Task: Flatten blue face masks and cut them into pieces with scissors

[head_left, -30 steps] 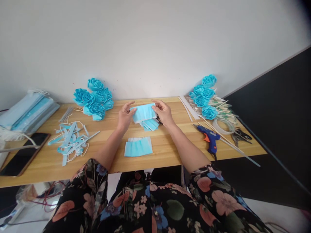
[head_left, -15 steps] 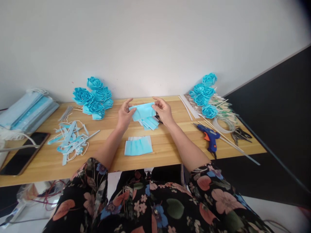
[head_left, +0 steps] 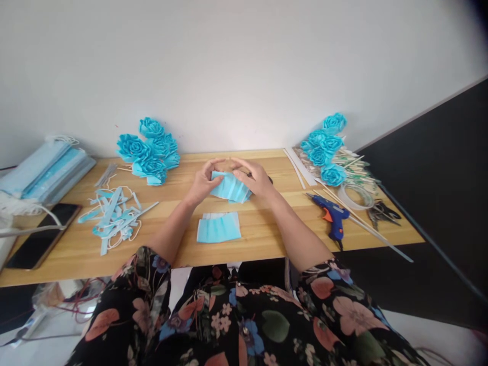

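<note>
My left hand (head_left: 203, 182) and my right hand (head_left: 254, 179) meet over the middle of the wooden table (head_left: 267, 231). Both pinch a folded light-blue mask piece (head_left: 229, 185), which lies low over a small pile of similar blue pieces. The fingers of both hands curl in over its top edge. Another flat blue mask piece (head_left: 218, 227) lies on the table just in front of my hands, touched by neither.
Blue fabric roses (head_left: 148, 151) lie back left, more roses (head_left: 325, 147) on sticks back right. Cut strips and ear loops (head_left: 112, 217) lie left, near a phone (head_left: 41, 234) and stacked masks (head_left: 48, 170). A blue glue gun (head_left: 331, 216), tape roll (head_left: 353, 195) and scissors (head_left: 383, 212) sit right.
My hands have come closer together and lower, and the blue piece they held spread out is now folded smaller between them, down on the pile.
</note>
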Available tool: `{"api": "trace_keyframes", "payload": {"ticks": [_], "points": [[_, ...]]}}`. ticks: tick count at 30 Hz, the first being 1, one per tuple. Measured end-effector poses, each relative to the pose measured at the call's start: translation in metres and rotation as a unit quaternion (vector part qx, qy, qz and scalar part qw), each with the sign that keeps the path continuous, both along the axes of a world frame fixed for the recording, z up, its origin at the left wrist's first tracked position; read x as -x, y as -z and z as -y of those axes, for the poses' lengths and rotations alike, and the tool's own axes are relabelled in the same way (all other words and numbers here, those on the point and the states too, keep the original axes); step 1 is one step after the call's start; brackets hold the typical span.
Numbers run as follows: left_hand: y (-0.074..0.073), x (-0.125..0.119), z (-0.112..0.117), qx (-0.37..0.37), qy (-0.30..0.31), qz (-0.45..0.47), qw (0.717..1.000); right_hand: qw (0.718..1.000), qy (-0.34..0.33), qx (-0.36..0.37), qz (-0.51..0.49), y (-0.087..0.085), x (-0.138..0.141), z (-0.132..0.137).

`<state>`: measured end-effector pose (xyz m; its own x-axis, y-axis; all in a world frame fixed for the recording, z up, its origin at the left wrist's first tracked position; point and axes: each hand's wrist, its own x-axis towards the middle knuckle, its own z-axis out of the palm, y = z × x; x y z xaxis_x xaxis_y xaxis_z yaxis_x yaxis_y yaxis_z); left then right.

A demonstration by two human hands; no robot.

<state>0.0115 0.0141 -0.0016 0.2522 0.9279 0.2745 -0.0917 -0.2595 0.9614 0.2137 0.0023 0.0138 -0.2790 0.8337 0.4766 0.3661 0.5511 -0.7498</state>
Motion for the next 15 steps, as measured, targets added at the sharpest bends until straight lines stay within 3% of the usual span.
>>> {"api": "trace_keyframes", "payload": {"ticks": [5,11,15], "points": [[-0.004,-0.004,0.006,0.001,0.013,0.007,1.000,0.995,-0.022,0.084,0.056,0.006,0.004,0.001],[0.002,-0.004,0.002,0.077,0.005,0.118,0.990,0.978,0.036,0.155,-0.138,0.010,0.016,0.004],[0.012,-0.005,0.001,0.132,0.050,0.093,0.986,0.966,0.082,0.150,-0.193,0.012,0.022,0.006]]}}
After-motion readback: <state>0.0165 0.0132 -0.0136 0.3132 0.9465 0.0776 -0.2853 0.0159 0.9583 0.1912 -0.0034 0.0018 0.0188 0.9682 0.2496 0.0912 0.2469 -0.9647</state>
